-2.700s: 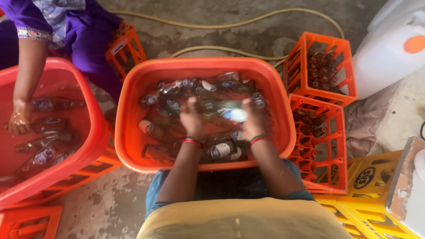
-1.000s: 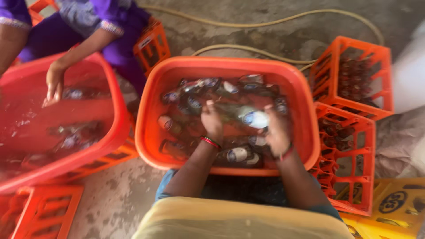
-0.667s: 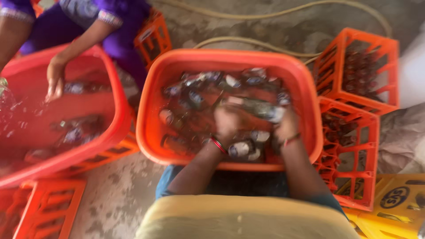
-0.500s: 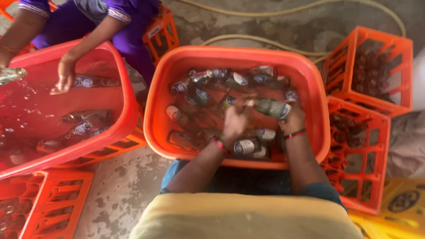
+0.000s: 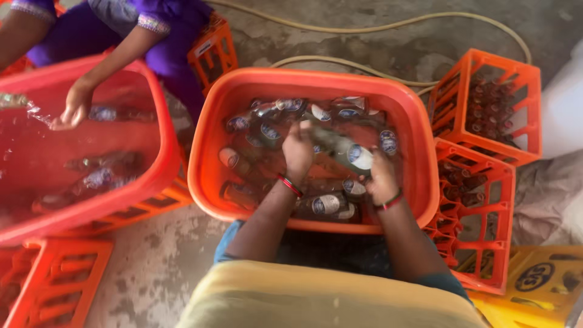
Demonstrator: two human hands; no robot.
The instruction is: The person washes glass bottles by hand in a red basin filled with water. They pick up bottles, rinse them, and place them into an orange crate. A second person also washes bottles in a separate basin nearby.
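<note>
Over the orange tub (image 5: 419, 182), which sits on the concrete floor between stacked crates, both of the person's hands work on one glass bottle (image 5: 343, 150) held just above the water. The left hand (image 5: 297, 152) is wrapped around the bottle's darker neck end, its grip pressed tight on the glass; the right hand (image 5: 381, 180) sits under the labelled end, though whether its fingers fully close on the bottle I cannot tell, since the wrist hides them. The bottle lies tilted across the middle of the tub, above many other labelled bottles (image 5: 267, 130) lying half sunk around it. To the left, another person's hand (image 5: 71, 109) reaches into a second red tub (image 5: 152, 164); orange crates (image 5: 486, 109) with dark bottles stand to the right, and a hose (image 5: 376, 27) curls behind. As I judge it, wet glass is slippery: if either hand loosens, the bottle could slide out and strike those below, chipping or cracking one, with sharp pieces hidden under the water near bare fingers.
</note>
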